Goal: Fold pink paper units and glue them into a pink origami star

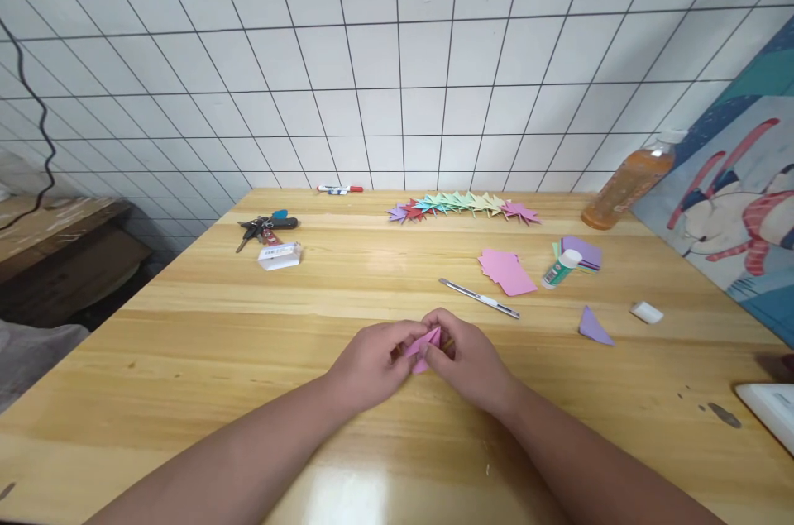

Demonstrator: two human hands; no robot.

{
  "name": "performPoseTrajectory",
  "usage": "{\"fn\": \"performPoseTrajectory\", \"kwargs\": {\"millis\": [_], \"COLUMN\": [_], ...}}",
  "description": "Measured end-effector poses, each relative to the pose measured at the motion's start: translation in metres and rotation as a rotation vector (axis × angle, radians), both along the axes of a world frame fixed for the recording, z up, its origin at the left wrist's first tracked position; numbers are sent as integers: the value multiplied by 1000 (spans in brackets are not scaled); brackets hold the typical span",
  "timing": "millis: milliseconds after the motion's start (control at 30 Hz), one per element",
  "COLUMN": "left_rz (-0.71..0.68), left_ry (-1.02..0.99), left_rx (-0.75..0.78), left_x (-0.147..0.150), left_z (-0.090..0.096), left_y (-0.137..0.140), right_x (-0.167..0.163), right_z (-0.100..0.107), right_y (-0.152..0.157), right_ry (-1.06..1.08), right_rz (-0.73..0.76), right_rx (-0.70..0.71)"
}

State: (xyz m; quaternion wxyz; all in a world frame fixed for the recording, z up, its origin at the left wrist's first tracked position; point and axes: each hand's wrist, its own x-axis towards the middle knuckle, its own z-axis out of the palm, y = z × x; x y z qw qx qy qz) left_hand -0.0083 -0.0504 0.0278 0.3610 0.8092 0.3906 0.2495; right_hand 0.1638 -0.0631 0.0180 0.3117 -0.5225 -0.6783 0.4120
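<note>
A small folded piece of pink paper (425, 347) is held between both hands, low over the middle of the table. My left hand (373, 361) pinches its left side, fingers curled. From the right, my right hand (466, 360) grips the same paper with thumb and fingers closed, covering part of it. Beyond the hands lies a slim white craft knife (479, 298). Pink paper sheets (505, 270) rest behind the knife. To the right sits a folded purple paper triangle (595, 326).
A glue stick (562, 269) leans on coloured paper squares (583, 252). A row of folded paper pieces (462, 206) lies by the wall. Keys (266, 227), a small white box (279, 255), markers (339, 189), an eraser (646, 312) and a drink bottle (629, 183) surround the wooden table (248, 343).
</note>
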Motion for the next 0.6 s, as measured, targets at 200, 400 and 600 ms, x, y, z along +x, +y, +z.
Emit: {"fn": "performPoseTrajectory", "kwargs": {"millis": [200,400,600], "left_rz": [60,40,75], "left_ry": [-138,-79,-53], "left_rx": [-183,-113,-68], "left_x": [-1,1,0], "left_z": [-10,-5,-3], "left_y": [5,2,-1], "right_x": [-1,-2,-2], "right_z": [2,4,4], "right_y": [1,-2,-1], "right_ry": [-2,-28,-61], "right_rz": [12,-8,14], "right_rx": [-15,-11,-14]}}
